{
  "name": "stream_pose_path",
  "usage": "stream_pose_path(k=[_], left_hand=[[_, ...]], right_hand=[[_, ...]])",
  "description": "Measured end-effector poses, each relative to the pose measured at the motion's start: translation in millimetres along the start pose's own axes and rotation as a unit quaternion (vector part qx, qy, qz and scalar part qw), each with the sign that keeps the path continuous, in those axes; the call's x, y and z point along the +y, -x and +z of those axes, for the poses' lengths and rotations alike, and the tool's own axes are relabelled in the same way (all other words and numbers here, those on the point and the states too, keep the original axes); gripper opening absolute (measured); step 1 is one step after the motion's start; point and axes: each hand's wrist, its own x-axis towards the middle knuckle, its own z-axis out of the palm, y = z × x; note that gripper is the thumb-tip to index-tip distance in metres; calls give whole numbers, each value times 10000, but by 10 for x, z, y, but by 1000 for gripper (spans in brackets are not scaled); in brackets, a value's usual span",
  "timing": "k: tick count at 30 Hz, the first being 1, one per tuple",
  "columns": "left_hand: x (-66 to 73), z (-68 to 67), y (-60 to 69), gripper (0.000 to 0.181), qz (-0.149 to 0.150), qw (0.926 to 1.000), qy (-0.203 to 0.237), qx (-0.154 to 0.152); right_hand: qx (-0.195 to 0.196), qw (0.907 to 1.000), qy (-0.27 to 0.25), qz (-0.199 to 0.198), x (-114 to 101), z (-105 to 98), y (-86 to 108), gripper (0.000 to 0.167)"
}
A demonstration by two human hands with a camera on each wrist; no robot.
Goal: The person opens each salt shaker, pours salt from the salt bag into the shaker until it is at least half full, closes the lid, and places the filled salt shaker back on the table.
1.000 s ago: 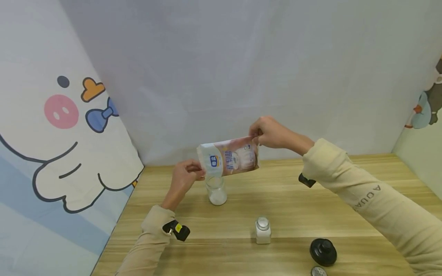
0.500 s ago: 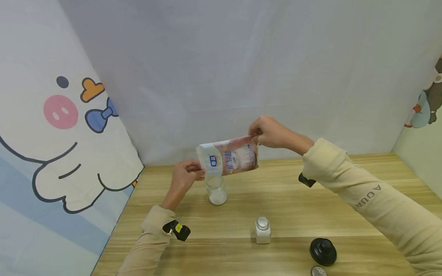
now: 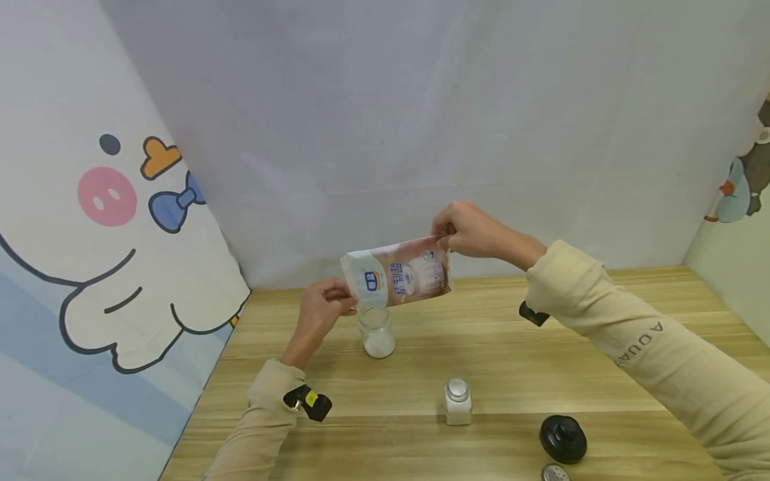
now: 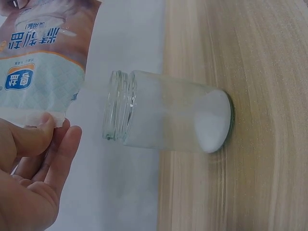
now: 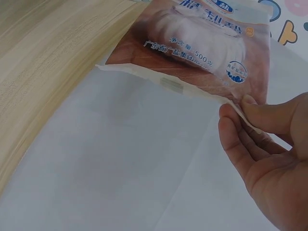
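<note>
A printed salt bag [image 3: 400, 272] is stretched between both hands above the table, its left end lower and over the mouth of a glass jar [image 4: 163, 110]. My left hand [image 3: 321, 307] pinches the bag's lower left corner between thumb and fingers, beside the jar's rim. At the raised end, my right hand [image 3: 475, 230] pinches the upper right corner. White salt [image 4: 212, 120] covers the bottom of the jar, which stands upright. In the left wrist view, a small tear shows at the bag's edge near the left fingers, facing the jar.
Nearer on the wooden table [image 3: 361, 434] stands a small glass shaker bottle [image 3: 458, 402] filled with white grains, without a lid. A black round lid [image 3: 563, 439] and a perforated metal cap [image 3: 555, 473] lie at the front right. A white cloth wall [image 3: 361, 133] rises behind.
Almost nothing differs. The bag and both hands stay in place over the jar, with only a very slight shift.
</note>
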Motion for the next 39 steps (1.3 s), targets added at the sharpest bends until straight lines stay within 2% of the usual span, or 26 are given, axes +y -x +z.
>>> stream_pose_path(k=[7,14,39], left_hand=[[43,-3,15,9,-101,9999,35,-46],[273,29,142,8,-37,9999,-61,-83],[296,24,151,10,-47,9999,-53,-104]], right_hand=[[6,10000,-54,4,3,-2,8,16],[9,10000,-68,14,4,-2,7,16],[109,9999,-87,-54,31,17,18,16]])
